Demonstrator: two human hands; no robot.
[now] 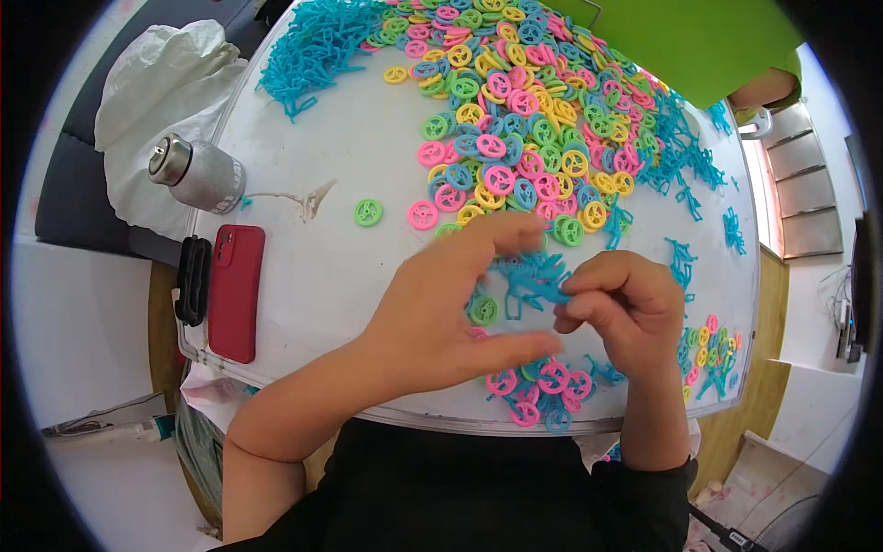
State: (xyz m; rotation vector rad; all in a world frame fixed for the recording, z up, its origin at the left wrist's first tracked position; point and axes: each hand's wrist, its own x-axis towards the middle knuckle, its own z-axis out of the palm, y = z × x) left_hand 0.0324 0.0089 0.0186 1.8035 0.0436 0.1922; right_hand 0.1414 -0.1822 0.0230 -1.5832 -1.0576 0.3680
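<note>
My right hand (pixel 635 308) is closed in a pinch on a teal plastic frame piece (pixel 538 281) with thin branching parts. Facing it, my left hand (pixel 423 317) is open, its thumb and fingers spread around the other side of that piece, slightly blurred by motion. A green toy wheel (pixel 483 310) lies just beyond the left palm. Below both hands, near the table's front edge, sits a small cluster of pink and blue wheels (pixel 554 377) with teal parts among them. The large heap of pink, yellow, green and blue wheels (pixel 529 101) spreads beyond my hands.
Teal frame pieces pile up at the far left (pixel 317 46) and lie scattered at right (pixel 681 152). A silver bottle (pixel 207 175), a red phone (pixel 236 294) and a black case (pixel 193 281) stand or lie along the left edge. Across the table is a person in green (pixel 681 46).
</note>
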